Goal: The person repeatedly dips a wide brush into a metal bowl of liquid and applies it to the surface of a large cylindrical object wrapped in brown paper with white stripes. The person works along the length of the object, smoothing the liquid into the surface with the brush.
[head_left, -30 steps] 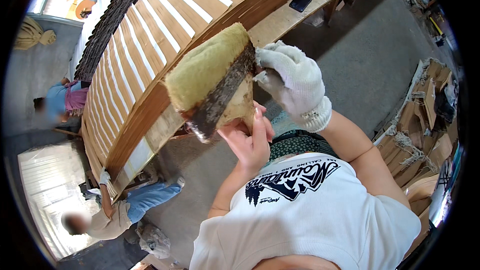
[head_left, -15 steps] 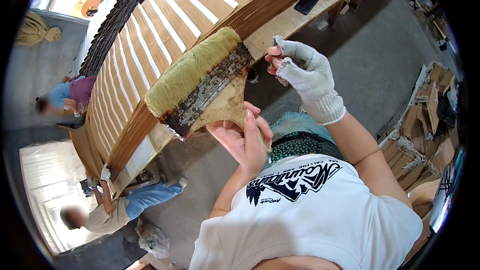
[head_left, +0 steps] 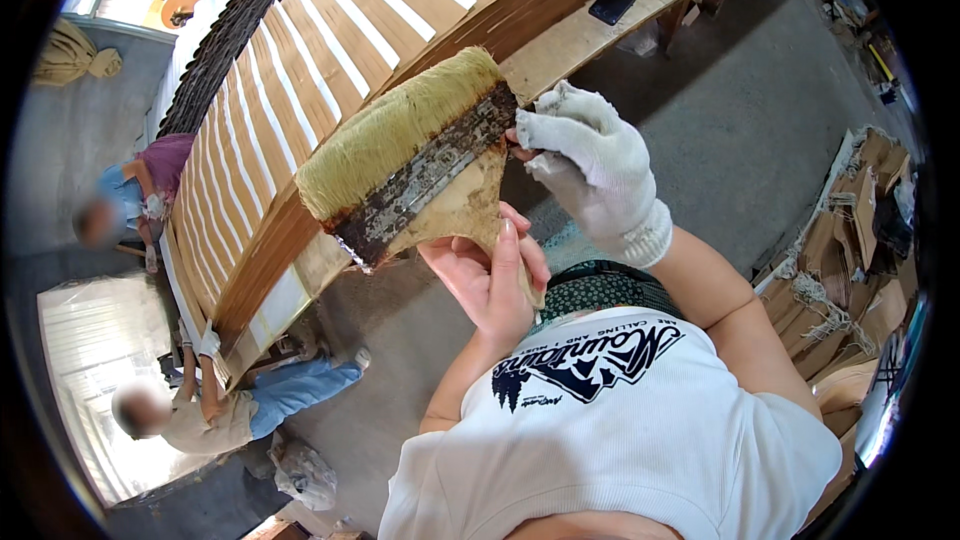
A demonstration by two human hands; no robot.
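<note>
A wide flat brush (head_left: 440, 205) with a thick pale-yellow bristle band and a dark, rust-stained ferrule is held up in front of me, bristles toward the far left. My bare left hand (head_left: 495, 275) is closed round its short wooden handle. My right hand (head_left: 590, 165), in a white knitted glove with bare fingertips, is at the right end of the ferrule. Its fingers are bent together there, touching or nearly touching the brush edge. The glove hides most of the fingers, so I cannot see what lies between them.
Behind the brush stretches a long stack of brown sheets with white strips (head_left: 330, 50) on a wooden bench (head_left: 560, 35). A black phone (head_left: 614, 2) lies on the bench. Two people (head_left: 215, 420) work at the left. Cardboard scraps (head_left: 850, 270) and string pile up at the right.
My right hand has moved left and down to the ferrule's end. The brush has shifted slightly right. Both people at the left have changed posture.
</note>
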